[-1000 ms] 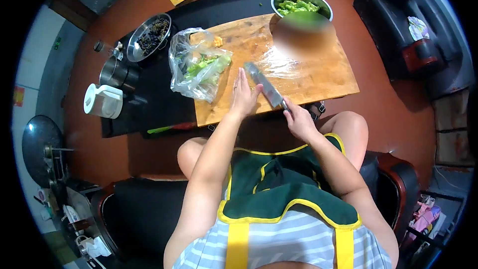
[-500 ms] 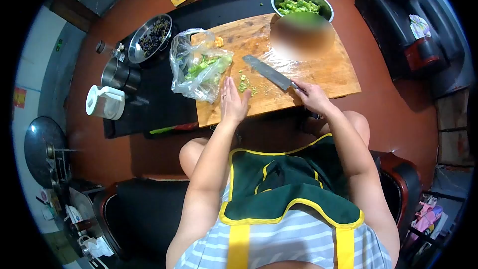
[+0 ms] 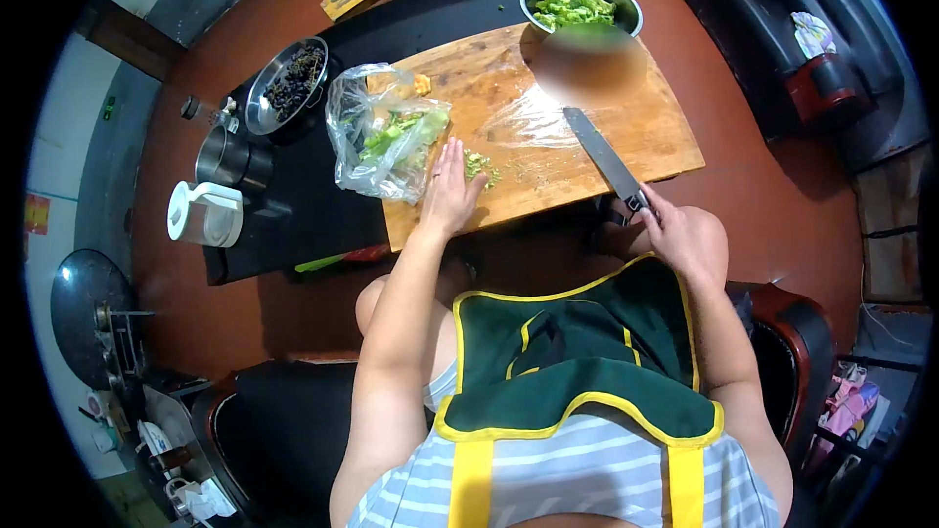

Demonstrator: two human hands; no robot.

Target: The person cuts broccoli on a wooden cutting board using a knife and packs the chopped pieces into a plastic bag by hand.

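My right hand (image 3: 673,227) grips the handle of a broad-bladed kitchen knife (image 3: 602,154), held over the front right edge of the wooden cutting board (image 3: 548,181). My left hand (image 3: 452,194) lies with its fingers stretched out on the board's left front part. Right beside its fingers is a small heap of chopped green bits (image 3: 479,168). Just left of that hand sits a clear plastic bag (image 3: 357,171) with green vegetable trimmings (image 3: 401,132) in it. A piece of wet-looking clear film (image 3: 538,122) lies flat mid-board. Behind it, part of the board is blurred.
A metal bowl of cut greens (image 3: 577,10) stands at the board's far edge. To the left on the black table (image 3: 323,220) are a metal basin of dark grapes (image 3: 293,78), a steel pot (image 3: 233,154) and a white-lidded pitcher (image 3: 205,215).
My right hand has drawn the knife to the right and back toward the board's front edge. My left hand has moved slightly, closer against the chopped bits.
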